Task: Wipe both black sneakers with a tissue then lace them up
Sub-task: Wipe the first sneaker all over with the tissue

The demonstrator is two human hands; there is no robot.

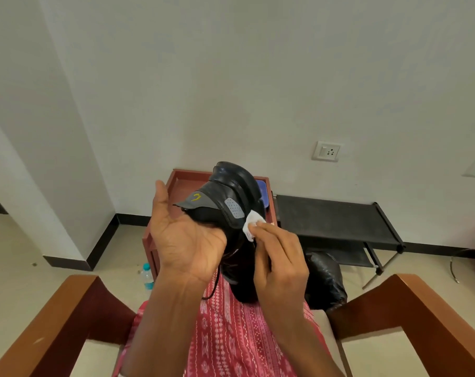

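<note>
A black sneaker (231,197) with a yellow logo and a grey perforated patch is held up in front of me, heel end raised. My left hand (187,238) grips it from the left, fingers hidden inside or behind the shoe, thumb pointing up. My right hand (278,257) pinches a small folded white tissue (252,224) and presses it against the sneaker's right side, below the grey patch. A loose black lace (213,288) hangs down from the shoe over my lap. The other sneaker is out of sight.
I sit in a chair with wooden armrests (432,317). Ahead stand a reddish-brown wooden table (182,183), a black folding rack (331,221) and a black bag (326,278). A water bottle (147,276) stands on the floor.
</note>
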